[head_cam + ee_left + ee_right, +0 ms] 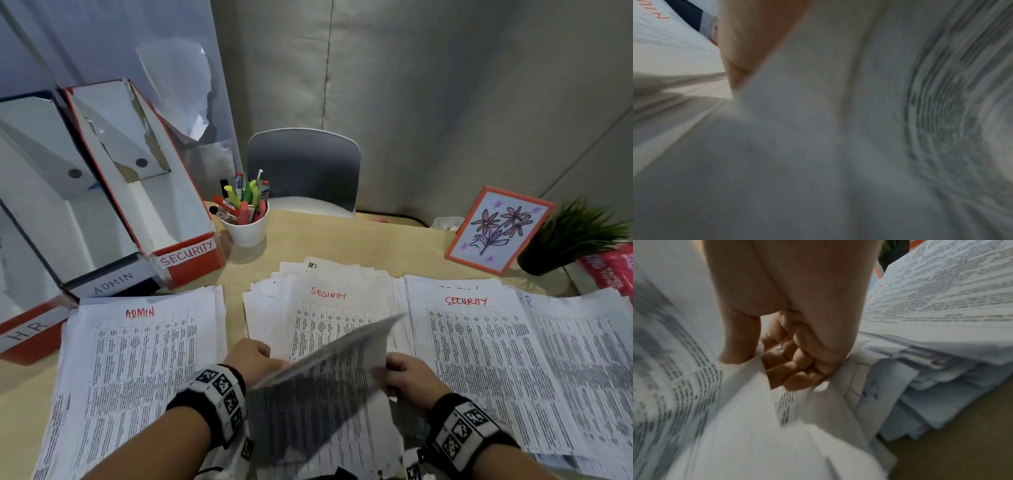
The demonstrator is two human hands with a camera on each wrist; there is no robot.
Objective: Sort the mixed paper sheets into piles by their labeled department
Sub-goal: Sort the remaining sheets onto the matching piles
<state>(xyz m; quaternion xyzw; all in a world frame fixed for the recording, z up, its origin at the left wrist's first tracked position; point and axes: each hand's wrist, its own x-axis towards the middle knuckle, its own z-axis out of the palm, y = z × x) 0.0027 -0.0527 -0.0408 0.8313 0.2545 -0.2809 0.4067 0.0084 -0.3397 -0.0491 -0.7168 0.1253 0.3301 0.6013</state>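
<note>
A printed paper sheet (329,359) is lifted and tilted over the middle pile, blurred. My left hand (251,359) holds its left edge, with the fingers hidden under the paper. My right hand (407,377) pinches its right edge; in the right wrist view the thumb and curled fingers (789,369) clamp the sheet (748,426). The left wrist view shows only blurred paper (838,129) against the hand (756,40). On the table lie an ADMIN pile (144,359), a middle SECURITY pile (325,298), a right SECURITY pile (472,342) and an H.R. sheet (582,342).
Three file boxes stand at the left, labelled SECURITY (186,253), ADMIN (113,282) and H.R. (27,334). A white cup of pens (245,226), a grey chair (303,168), a framed flower drawing (496,229), a potted plant (575,233) and a red packet (613,270) line the far side.
</note>
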